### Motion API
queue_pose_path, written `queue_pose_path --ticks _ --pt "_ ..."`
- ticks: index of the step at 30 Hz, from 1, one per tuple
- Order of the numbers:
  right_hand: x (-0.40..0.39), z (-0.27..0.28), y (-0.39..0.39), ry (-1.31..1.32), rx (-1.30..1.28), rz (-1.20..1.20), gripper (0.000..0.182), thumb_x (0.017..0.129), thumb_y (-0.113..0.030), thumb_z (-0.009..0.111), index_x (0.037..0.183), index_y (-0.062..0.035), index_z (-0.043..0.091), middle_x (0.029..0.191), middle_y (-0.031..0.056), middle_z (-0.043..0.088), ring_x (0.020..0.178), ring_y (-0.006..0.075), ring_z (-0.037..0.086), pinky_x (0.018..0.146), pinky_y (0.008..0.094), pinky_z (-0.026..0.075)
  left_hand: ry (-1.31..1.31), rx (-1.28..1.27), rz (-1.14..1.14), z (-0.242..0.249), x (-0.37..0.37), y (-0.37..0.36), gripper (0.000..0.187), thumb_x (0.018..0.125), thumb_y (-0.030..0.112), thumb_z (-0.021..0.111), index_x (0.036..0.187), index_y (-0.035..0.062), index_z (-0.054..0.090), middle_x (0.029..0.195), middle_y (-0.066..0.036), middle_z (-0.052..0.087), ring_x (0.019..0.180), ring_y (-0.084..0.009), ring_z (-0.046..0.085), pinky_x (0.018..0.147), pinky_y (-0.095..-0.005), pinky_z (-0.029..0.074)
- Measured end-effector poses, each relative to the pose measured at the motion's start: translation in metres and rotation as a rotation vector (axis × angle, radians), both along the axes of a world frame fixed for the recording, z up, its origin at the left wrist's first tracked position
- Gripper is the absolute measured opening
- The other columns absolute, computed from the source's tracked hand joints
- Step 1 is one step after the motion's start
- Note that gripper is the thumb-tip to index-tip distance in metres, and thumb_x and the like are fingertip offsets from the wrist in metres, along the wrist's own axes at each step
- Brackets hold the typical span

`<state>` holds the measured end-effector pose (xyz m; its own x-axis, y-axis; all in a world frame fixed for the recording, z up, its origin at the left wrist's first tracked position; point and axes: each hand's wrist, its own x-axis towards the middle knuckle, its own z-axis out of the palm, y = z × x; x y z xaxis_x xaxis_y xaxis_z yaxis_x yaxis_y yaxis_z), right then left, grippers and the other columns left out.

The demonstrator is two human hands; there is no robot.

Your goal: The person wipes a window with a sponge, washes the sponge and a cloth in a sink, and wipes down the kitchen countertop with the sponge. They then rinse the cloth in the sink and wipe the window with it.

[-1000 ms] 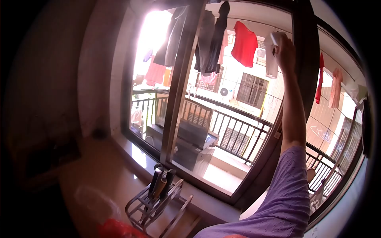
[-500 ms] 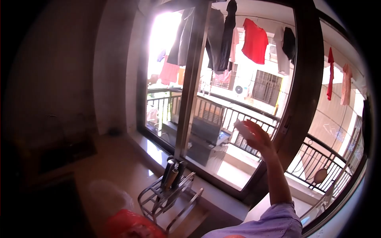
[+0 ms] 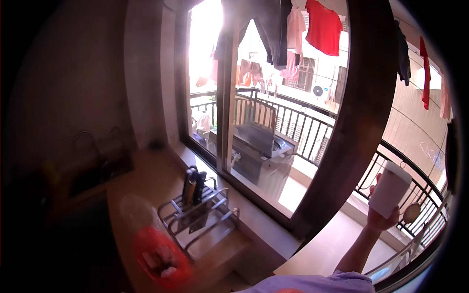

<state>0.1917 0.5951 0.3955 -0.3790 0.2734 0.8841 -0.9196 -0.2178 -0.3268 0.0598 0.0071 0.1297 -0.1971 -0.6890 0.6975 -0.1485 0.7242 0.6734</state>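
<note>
On the right side, my right hand [image 3: 382, 219] is raised, its fingers wrapped round a white, rounded block-like object [image 3: 390, 189]. The arm reaches up from a light purple sleeve [image 3: 312, 283], and the object is held in front of the balcony railing. Fingertips show at its left edge. My left hand is out of the frame. At the lower left, a red bag or bowl [image 3: 161, 256] with pinkish pieces in it rests on the counter [image 3: 122, 210], beside a metal rack [image 3: 200, 215] holding knives [image 3: 193, 185].
A sliding window with a dark frame [image 3: 359, 97] stands ahead. Beyond it are a washing machine [image 3: 264, 156] with its lid up, a black railing [image 3: 312, 132] and hanging clothes, among them a red shirt [image 3: 323, 28]. A faucet and sink [image 3: 102, 171] lie in shadow at left.
My right hand has moved right and down from before the window pane, and the white object shows broadside. The view has shifted, bringing more of the red bag or bowl and washing machine into sight.
</note>
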Motion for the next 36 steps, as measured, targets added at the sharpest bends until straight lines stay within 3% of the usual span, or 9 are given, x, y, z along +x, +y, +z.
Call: queue_pose_path --ticks 3,5,6,9,13,17,21,31,36 --pt "0.04 -0.016 0.055 0.041 -0.014 0.021 0.077 0.08 -0.016 0.055 0.141 0.0056 0.013 0.146 0.0275 0.014 0.137 0.0395 0.01 0.107 0.0494 0.02 -0.011 0.006 0.045 0.06 0.022 0.05 0.045 0.092 0.026 0.05 0.133 0.007 0.042 0.13 -0.015 0.048 0.116 -0.0289 0.05 0.097 -0.0386 0.042" --pt "0.073 -0.029 0.098 0.023 -0.072 0.01 0.076 0.082 -0.016 0.052 0.141 0.0054 0.01 0.147 0.0268 0.012 0.138 0.0385 0.007 0.109 0.0502 0.015 0.292 0.141 -0.313 0.099 0.025 0.116 0.049 0.094 0.025 0.048 0.137 0.0055 0.034 0.14 -0.017 0.037 0.127 -0.0294 0.039 0.104 -0.0411 0.035" --pt "0.087 -0.035 0.12 0.019 -0.045 0.111 0.075 0.083 -0.015 0.049 0.142 0.0051 0.006 0.147 0.0264 0.01 0.139 0.0371 0.003 0.111 0.0506 0.007 0.346 0.054 -0.432 0.102 0.029 0.143 0.05 0.094 0.024 0.048 0.137 0.004 0.034 0.14 -0.017 0.035 0.128 -0.0293 0.037 0.105 -0.0415 0.032" --pt "0.129 -0.055 0.188 -0.12 -0.271 -0.008 0.074 0.083 -0.014 0.051 0.141 0.0053 0.009 0.147 0.0251 0.013 0.138 0.0369 0.007 0.112 0.0514 0.004 0.451 -0.031 -0.727 0.105 0.042 0.263 0.056 0.093 0.025 0.049 0.135 -0.005 0.027 0.143 -0.019 0.028 0.133 -0.0304 0.027 0.108 -0.043 0.024" --pt "0.186 -0.067 0.25 -0.203 -0.398 -0.137 0.074 0.083 -0.016 0.057 0.14 0.0056 0.015 0.146 0.0247 0.017 0.136 0.0372 0.016 0.112 0.0518 0.009 0.386 0.052 -0.947 0.084 0.049 0.374 0.056 0.092 0.02 0.051 0.136 -0.0031 0.026 0.145 -0.017 0.025 0.131 -0.0302 0.031 0.106 -0.0426 0.027" --pt "0.241 -0.051 0.295 -0.132 -0.366 -0.476 0.076 0.085 -0.025 0.056 0.142 0.0031 0.013 0.146 0.0256 0.017 0.136 0.0389 0.014 0.111 0.0509 0.013 0.374 0.294 -1.128 0.095 0.064 0.44 0.055 0.092 0.02 0.05 0.136 -0.0016 0.026 0.145 -0.013 0.027 0.128 -0.0287 0.035 0.105 -0.0417 0.029" --pt "0.266 -0.08 0.341 -0.228 -0.349 -0.398 0.076 0.085 -0.026 0.055 0.143 -0.0003 0.013 0.146 0.0251 0.017 0.137 0.0384 0.014 0.111 0.0497 0.014 0.358 0.262 -1.171 0.111 0.066 0.486 0.054 0.094 0.026 0.045 0.138 0.0005 0.026 0.143 -0.014 0.03 0.128 -0.0277 0.036 0.105 -0.0423 0.028" --pt "0.129 -0.11 0.405 -0.426 -0.544 0.052 0.072 0.085 -0.021 0.057 0.141 0.0014 0.018 0.143 0.0251 0.024 0.134 0.0377 0.023 0.107 0.0497 0.026 0.423 0.279 -1.169 0.125 0.045 0.571 0.061 0.094 0.046 0.032 0.14 0.0059 0.027 0.144 -0.012 0.032 0.131 -0.0261 0.033 0.107 -0.0415 0.022" --pt "0.006 -0.131 0.42 -0.742 -0.501 0.367 0.06 0.088 -0.028 0.051 0.135 0.0023 0.031 0.133 0.0226 0.04 0.12 0.0386 0.044 0.094 0.0468 0.042 0.651 0.115 -0.831 0.149 0.023 0.546 0.066 0.094 0.051 0.028 0.139 0.0031 0.025 0.143 -0.016 0.031 0.131 -0.0296 0.032 0.108 -0.0438 0.021"
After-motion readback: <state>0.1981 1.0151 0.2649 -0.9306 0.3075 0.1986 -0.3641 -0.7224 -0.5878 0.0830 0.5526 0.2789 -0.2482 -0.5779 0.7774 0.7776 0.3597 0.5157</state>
